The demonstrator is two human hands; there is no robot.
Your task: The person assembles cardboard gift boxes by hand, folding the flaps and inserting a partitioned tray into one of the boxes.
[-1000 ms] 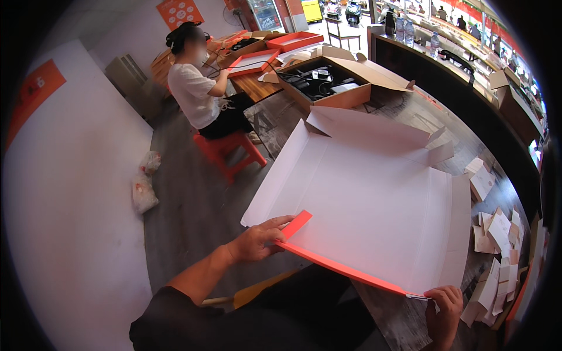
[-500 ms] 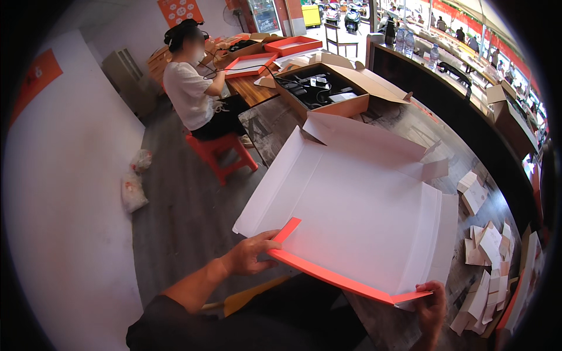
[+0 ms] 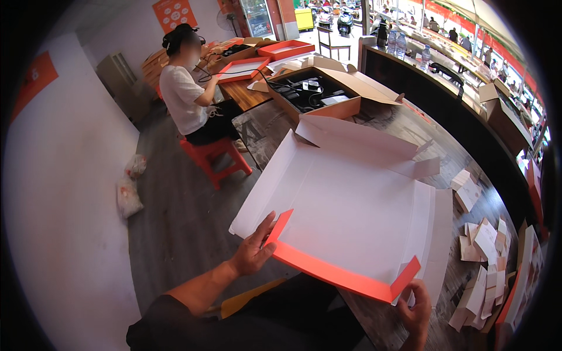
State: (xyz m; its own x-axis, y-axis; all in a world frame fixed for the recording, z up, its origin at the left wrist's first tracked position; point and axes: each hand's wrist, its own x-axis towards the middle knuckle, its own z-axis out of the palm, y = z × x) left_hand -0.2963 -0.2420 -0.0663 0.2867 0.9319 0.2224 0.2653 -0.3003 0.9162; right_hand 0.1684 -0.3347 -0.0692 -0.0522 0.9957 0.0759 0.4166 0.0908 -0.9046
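A partly folded cardboard box [image 3: 351,196], white inside with orange on its near edge, lies tilted in front of me, partly over the table. Its near orange wall [image 3: 333,272] stands raised, with a short orange flap bent in at either end. My left hand [image 3: 253,250] grips the near left corner, thumb low and fingers up along the outside of the flap. At the near right corner, my right hand [image 3: 415,310] has its fingers curled against the outside of the other flap [image 3: 405,279]. The far and side panels spread outward, not upright.
Small folded white cartons [image 3: 486,243] lie on the table at right. Beyond my box stands an open brown box [image 3: 316,93] with black items and cables. A person [image 3: 187,88] sits on a red stool [image 3: 213,158] by orange trays [image 3: 243,69]. A black partition [image 3: 421,79] borders the table.
The near orange wall and its end flaps have turned up more steeply. My left fingers have stretched upward along the flap, and my right hand has shifted down and left around its corner.
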